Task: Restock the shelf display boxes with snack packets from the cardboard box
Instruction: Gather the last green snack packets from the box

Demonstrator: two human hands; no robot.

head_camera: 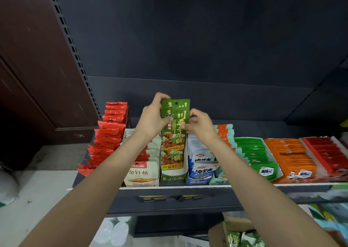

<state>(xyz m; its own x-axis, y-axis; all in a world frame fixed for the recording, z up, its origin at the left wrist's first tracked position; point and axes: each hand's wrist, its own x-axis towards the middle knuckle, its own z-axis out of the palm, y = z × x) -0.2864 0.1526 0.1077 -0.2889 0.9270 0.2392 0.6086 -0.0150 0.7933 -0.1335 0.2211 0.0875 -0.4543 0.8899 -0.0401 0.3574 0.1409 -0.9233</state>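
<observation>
At the centre of a dark shelf [188, 190], a person's two hands hold a stack of tall green snack packets [174, 133] upright over a green display box [173, 177]. The left hand [153, 117], at about 9 o'clock from the packets, curls its fingers over their top left corner and grips the left edge; the right hand [200, 125], at 3 o'clock, pinches the right edge between thumb and fingers. The packets' lower ends sit inside the box, which stands at the shelf's front edge.

At 9 o'clock from the green box stands a white display box [141, 175] of pale packets, and farther the same way a row of red packets [109, 133] runs back toward the shelf's rear panel. At 3 o'clock are blue-and-white packets [202, 163], then rows of green packets [256, 152], orange packets [293, 154] and dark red packets [327, 152], each in its own tray.

At 5 o'clock, below the shelf, an open cardboard box [226, 229] shows more green packets inside; how many cannot be told.
</observation>
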